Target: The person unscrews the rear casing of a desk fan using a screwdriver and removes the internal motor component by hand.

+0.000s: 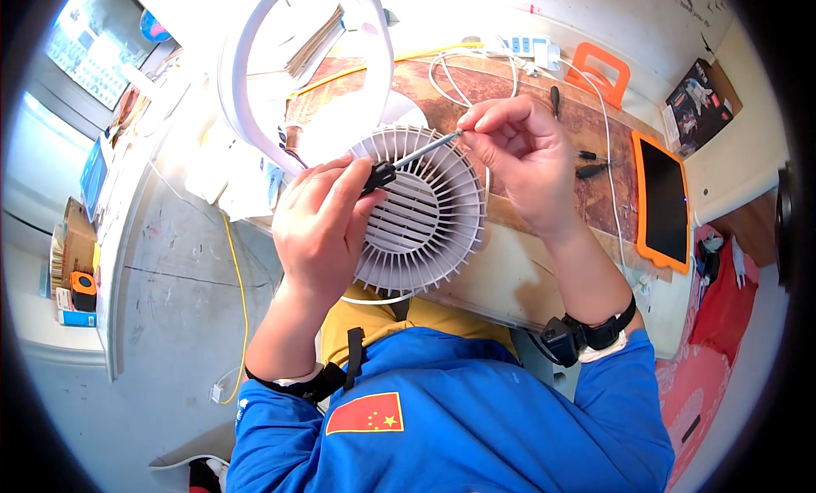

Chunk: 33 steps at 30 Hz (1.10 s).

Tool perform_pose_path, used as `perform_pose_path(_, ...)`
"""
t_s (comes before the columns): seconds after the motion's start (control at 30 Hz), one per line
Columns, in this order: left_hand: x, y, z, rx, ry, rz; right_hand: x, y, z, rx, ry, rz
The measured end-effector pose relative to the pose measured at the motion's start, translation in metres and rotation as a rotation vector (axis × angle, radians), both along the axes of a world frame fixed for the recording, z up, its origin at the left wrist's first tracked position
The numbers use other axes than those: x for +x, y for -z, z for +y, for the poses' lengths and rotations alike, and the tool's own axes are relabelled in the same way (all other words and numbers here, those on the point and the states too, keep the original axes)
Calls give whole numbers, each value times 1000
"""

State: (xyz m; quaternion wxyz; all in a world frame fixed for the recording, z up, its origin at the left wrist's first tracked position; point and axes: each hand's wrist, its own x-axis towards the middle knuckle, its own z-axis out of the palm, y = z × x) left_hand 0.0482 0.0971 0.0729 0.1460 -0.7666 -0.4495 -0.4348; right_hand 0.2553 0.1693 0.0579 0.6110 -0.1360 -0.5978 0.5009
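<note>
A screwdriver [424, 151] with a black handle and a long metal shaft is held in my left hand [319, 225], its shaft slanting up to the right. At its tip, the thumb and forefinger of my right hand [535, 166] are pinched together. Whether a small part sits between those fingertips is too small to make out. Below the tool is a round white fan housing [463, 242] with radial ribs around a slatted centre, close to my lap. Directly behind it, a tall white oval loop [380, 42] stands on a round base.
On the desk's right lie more screwdrivers [592, 170] and an orange-framed tablet [664, 200]. An orange stand [620, 72] and a power strip [525, 46] are at the back. A white cable [605, 123] crosses the desktop; a yellow cable [239, 276] hangs at the left.
</note>
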Motion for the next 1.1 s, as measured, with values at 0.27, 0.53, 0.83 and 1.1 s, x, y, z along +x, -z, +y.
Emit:
perform_pose_path(0.27, 1, 0, -1, -2, -11, 2, 0, -6, -2, 169, 172, -143)
perform_pose_path(0.53, 2, -3, -1, 8, -8, 12, 2, -10, 0, 356, 339, -283)
perform_pose_path(0.83, -1, 0, 0, 28, -2, 19, 5, -17, 0, 274, 291, -372)
perform_pose_path(1.1, -3, 1, -2, 18, -2, 3, 7, -22, 0, 338, 269, -452)
